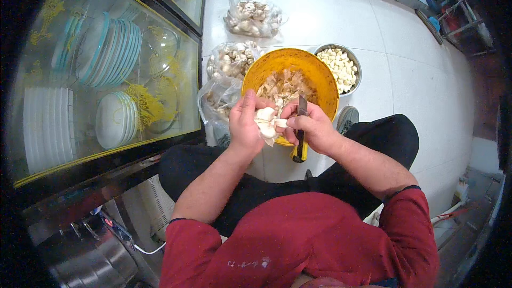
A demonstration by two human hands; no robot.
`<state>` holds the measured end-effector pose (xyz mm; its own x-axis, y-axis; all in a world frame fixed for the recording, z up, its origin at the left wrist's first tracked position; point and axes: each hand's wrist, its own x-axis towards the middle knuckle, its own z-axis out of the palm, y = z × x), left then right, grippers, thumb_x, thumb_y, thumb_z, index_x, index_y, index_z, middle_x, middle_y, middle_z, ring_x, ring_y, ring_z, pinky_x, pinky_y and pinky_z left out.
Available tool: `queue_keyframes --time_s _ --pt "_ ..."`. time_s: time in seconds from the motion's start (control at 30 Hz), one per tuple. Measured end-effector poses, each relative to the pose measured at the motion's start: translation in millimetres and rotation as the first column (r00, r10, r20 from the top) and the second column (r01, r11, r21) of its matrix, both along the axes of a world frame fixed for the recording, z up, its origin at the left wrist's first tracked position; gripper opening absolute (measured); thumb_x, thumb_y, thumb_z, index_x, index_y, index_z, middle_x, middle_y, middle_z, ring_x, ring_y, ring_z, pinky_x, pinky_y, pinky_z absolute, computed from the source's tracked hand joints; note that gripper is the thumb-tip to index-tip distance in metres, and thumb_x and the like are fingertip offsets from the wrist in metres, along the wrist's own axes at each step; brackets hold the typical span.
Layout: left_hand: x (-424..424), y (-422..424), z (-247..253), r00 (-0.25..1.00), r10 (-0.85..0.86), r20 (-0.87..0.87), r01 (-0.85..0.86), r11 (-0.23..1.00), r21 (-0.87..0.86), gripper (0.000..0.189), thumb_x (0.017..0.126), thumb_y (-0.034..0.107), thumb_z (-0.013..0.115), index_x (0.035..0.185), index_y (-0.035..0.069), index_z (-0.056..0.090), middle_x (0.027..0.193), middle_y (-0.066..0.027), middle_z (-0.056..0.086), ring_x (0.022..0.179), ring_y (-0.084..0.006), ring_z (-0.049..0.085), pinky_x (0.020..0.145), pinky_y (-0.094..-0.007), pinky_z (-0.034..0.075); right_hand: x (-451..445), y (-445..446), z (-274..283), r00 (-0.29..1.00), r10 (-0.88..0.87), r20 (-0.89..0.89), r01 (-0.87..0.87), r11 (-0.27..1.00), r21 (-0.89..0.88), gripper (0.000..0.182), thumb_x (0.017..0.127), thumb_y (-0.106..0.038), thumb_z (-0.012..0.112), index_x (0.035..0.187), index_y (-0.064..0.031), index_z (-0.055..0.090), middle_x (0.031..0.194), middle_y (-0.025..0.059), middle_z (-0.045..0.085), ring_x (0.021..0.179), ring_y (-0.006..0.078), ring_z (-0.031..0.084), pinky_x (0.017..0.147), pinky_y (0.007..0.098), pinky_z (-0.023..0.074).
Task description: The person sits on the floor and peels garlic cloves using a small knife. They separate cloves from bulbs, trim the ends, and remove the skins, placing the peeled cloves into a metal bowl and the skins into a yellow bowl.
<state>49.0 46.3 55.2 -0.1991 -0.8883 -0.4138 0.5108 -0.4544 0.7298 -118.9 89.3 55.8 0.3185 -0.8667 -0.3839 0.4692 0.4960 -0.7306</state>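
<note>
My left hand (249,122) holds a partly broken garlic bulb (265,123) over the near edge of a yellow plastic bucket (328,73). Dry garlic skins (285,84) lie inside the bucket. In my right hand (311,125) is a utility knife (301,132) with a black and yellow handle, its blade end pointing away from me. The thumb and fingers of that same hand also pinch a clove at the bulb's right side. Behind the bucket, to the right, a round metal bowl (359,73) holds many peeled garlic cloves (337,66).
Clear plastic bags of garlic bulbs (254,18) stand on the tiled floor behind and left of the bucket, one close against it. A glass-fronted cabinet (160,144) with stacked plates (116,52) borders the left side. My shoe (348,118) is right of the bucket.
</note>
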Motion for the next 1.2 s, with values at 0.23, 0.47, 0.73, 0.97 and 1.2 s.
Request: queue_keyframes --time_s 0.23,0.47,0.73,0.97,1.2 --pt "-2 -8 2 0.881 -0.120 0.457 0.284 0.908 -0.309 0.019 0.093 0.015 0.062 0.105 0.001 0.062 0.087 -0.0043 0.064 0.082 -0.0136 0.061 0.077 -0.0261 0.049 -21 -10 17 0.995 -0.082 0.060 0.085 0.995 -0.043 0.019 0.086 -0.013 0.063 0.100 -0.0014 0.057 0.077 0.0092 0.061 0.057 0.0138 0.055 0.053 0.0250 0.0468" --pt "-11 6 -3 0.815 -0.109 0.568 0.431 0.770 -0.470 0.022 0.089 0.011 0.066 0.108 0.000 0.065 0.101 -0.0071 0.064 0.092 -0.0144 0.061 0.084 -0.0274 0.048 -25 -6 11 0.966 -0.039 -0.257 0.017 0.996 -0.085 0.021 0.088 -0.021 0.066 0.098 -0.0057 0.056 0.073 0.0028 0.056 0.062 0.0121 0.054 0.056 0.0264 0.0436" --pt "-11 6 9 0.685 0.074 0.725 0.470 0.716 -0.517 0.021 0.087 0.007 0.064 0.107 -0.001 0.065 0.097 -0.0091 0.065 0.089 -0.0179 0.062 0.080 -0.0292 0.049 -33 -1 24 0.694 -0.109 -0.712 -0.313 0.844 -0.435 0.033 0.094 -0.022 0.054 0.117 -0.0013 0.046 0.101 0.0117 0.054 0.093 0.0199 0.053 0.084 0.0333 0.0445" --pt "-14 11 4 0.765 0.094 0.637 0.365 0.752 -0.549 0.019 0.085 0.005 0.067 0.102 0.000 0.061 0.093 -0.0077 0.064 0.082 -0.0162 0.062 0.076 -0.0288 0.050 -29 0 20 0.687 -0.127 -0.716 -0.331 0.822 -0.464 0.038 0.094 -0.027 0.052 0.123 -0.0035 0.044 0.107 0.0184 0.058 0.099 0.0329 0.058 0.086 0.0407 0.0462" --pt "-9 11 -13 0.771 0.106 0.628 0.333 0.774 -0.538 0.021 0.082 0.005 0.071 0.098 0.002 0.058 0.089 -0.0058 0.064 0.082 -0.0133 0.061 0.075 -0.0279 0.050 -29 -4 25 0.750 -0.102 -0.653 -0.302 0.826 -0.475 0.034 0.095 -0.024 0.054 0.120 -0.0025 0.048 0.098 0.0101 0.056 0.086 0.0171 0.053 0.077 0.0306 0.0450"
